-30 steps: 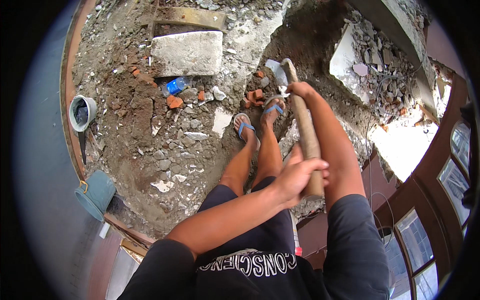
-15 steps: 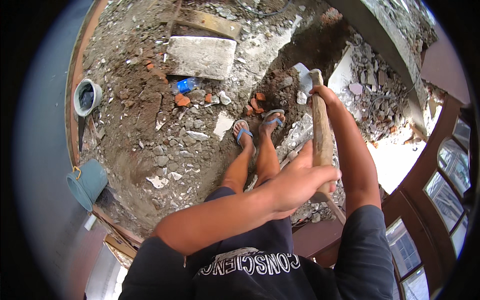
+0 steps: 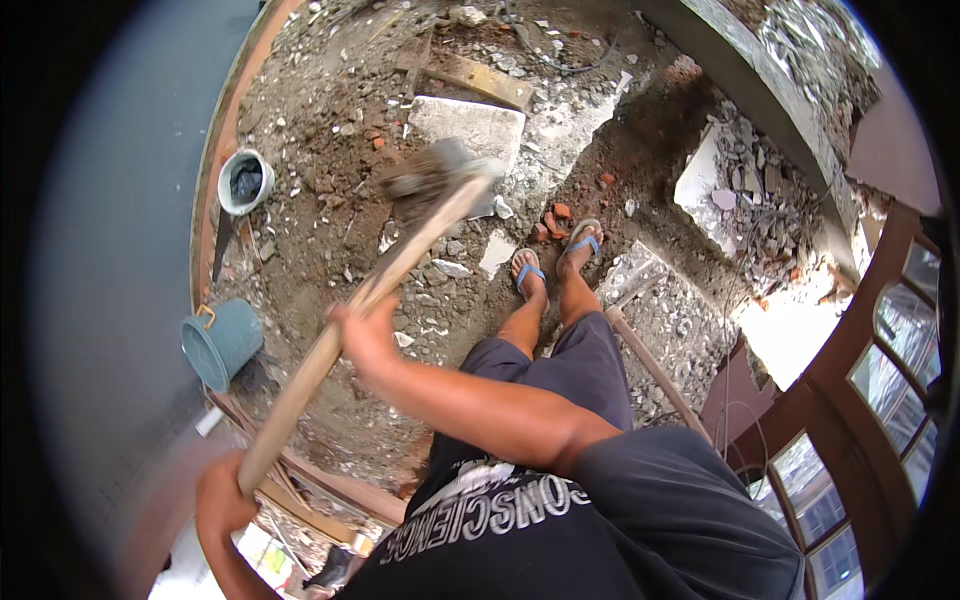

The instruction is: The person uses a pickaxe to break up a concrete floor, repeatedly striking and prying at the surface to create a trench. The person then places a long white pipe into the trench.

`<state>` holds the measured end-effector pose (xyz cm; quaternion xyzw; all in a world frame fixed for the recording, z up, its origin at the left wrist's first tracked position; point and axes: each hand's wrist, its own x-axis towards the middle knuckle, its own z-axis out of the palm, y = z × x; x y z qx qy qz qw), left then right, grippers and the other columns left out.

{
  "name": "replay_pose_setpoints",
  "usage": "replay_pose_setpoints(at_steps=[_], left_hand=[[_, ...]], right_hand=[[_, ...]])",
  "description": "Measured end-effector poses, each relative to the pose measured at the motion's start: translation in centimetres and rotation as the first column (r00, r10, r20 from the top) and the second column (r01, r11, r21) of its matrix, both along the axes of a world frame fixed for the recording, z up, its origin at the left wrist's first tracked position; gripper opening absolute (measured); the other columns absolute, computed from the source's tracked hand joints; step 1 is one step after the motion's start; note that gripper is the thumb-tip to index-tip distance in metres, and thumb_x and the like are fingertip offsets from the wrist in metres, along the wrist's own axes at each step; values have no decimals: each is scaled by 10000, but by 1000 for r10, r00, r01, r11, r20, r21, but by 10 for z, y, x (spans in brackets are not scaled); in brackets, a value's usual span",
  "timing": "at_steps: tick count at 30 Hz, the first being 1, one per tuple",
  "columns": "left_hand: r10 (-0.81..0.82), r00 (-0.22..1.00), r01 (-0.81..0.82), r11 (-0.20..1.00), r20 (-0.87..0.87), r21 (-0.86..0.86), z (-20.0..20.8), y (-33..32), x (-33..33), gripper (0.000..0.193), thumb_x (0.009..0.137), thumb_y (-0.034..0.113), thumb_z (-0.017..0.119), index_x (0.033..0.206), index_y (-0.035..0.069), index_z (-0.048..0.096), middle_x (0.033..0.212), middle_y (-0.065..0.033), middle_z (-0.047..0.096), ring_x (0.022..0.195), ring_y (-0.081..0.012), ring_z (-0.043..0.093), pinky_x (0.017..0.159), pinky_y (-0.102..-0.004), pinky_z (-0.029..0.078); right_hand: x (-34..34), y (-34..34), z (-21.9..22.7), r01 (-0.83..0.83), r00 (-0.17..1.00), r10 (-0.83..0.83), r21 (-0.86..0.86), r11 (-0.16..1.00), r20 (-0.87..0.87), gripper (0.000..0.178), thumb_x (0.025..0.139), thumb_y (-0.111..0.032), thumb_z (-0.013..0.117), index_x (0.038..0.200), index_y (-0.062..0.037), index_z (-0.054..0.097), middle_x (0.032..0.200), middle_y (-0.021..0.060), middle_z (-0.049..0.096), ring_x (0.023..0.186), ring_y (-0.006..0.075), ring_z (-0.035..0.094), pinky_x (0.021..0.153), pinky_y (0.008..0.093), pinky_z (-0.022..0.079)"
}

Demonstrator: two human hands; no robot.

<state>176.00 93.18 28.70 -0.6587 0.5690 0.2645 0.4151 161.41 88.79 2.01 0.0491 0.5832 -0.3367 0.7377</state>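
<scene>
I hold a long-handled hoe [image 3: 300, 385] slantwise across my left side, both hands closed on its wooden handle. My left hand [image 3: 222, 495] grips near the butt end, at the lower left. Further up, about mid-handle, my right hand [image 3: 368, 343] is wrapped round the wood. The hoe's metal blade [image 3: 447, 155] is up and away from me, over the rubble left of my feet. Brown soil [image 3: 412, 185], smeared by motion, is at the blade, and I cannot tell whether it rests on it or is falling off.
Broken concrete and soil surround my sandalled feet [image 3: 530, 270]. A pale slab [image 3: 465, 125] and a wooden board [image 3: 480, 82] lie ahead. At left stand a white bucket [image 3: 228, 200] and a teal bucket [image 3: 235, 340]. Brick pieces [image 3: 553, 222] edge a dug trench [image 3: 640, 150]; a concrete beam [image 3: 745, 75] crosses right.
The hoe has swung from my right, by the trench, over to my left. Both hands moved left with it, and the right one now sits farther from the blade. My view shifted too.
</scene>
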Motion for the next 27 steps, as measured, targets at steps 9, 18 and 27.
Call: replay_pose_setpoints(at_steps=[9,18,27], left_hand=[[576,777,-494,809,-254,319,-115,55,-13,553,641,68,718,1175,1,591,914,-169,671,837,-275,652,785,-352,507],[345,669,-221,938,-658,268,-382,19,-217,638,721,196,699,1252,-100,505,1035,-331,627,981,-457,620,872,-462,505],[424,477,-374,891,-770,259,-555,13,-319,563,660,138,672,1164,-80,551,1017,-316,632,997,-436,620,852,-440,498]], right_hand=[[-89,13,-50,-77,990,83,63,995,-112,621,721,-17,719,1189,-11,312,1095,174,483,921,282,583,716,368,570],[-345,-9,-266,104,833,-60,48,993,-550,442,763,7,600,1115,15,333,902,165,532,670,252,605,550,386,531],[-437,-60,-421,-92,594,235,225,970,-769,555,685,-176,693,1129,58,456,1043,262,630,934,357,636,859,396,491]])
